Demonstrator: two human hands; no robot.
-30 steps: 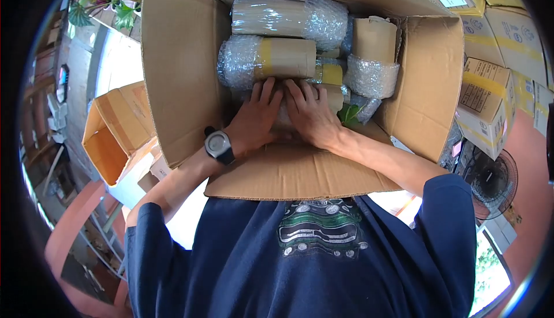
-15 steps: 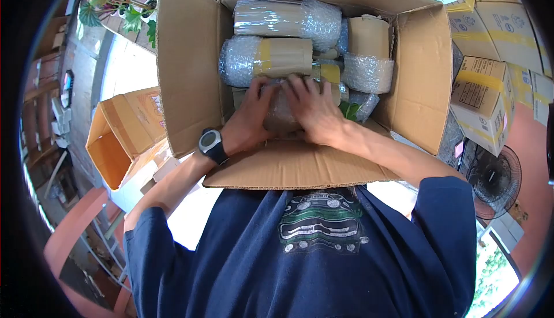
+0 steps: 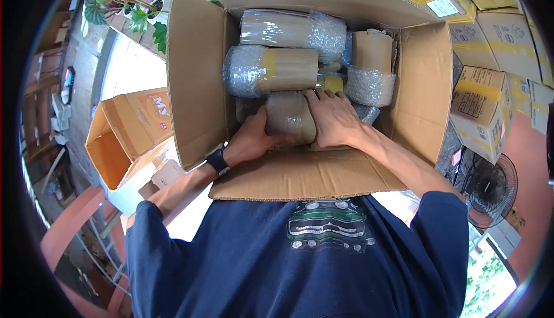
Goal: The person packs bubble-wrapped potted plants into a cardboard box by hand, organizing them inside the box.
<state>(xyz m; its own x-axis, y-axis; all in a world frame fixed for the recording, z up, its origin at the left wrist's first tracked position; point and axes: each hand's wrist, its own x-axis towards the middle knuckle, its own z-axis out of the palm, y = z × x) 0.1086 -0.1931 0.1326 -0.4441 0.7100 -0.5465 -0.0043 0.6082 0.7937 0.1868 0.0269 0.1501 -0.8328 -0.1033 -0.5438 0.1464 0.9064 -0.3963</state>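
Note:
An open cardboard box point(image 3: 306, 174) in front of me holds several cylindrical packages in brown card and bubble wrap. My left hand point(image 3: 254, 135) grips the left side of a wrapped cylindrical package point(image 3: 288, 113) near the box's front wall, its thumb along the lower edge. On the right side of that package, my right hand point(image 3: 334, 121) presses with fingers bent over it. Just behind lies another wrapped roll point(image 3: 291, 69) with yellow tape. A longer wrapped roll point(image 3: 280, 28) lies at the back, and one more point(image 3: 371, 53) stands at the right. What the packages contain is hidden.
An orange-brown carton point(image 3: 124, 139) stands open at the left. Taped cartons point(image 3: 482, 102) are stacked at the right, with a black fan point(image 3: 490, 188) below them. Potted plants point(image 3: 138, 18) are at the upper left. The box's flaps stick outward around the opening.
My hands have moved apart, from on top of the front package to its two sides, so more of it shows. The green leaf by my right hand is now out of sight.

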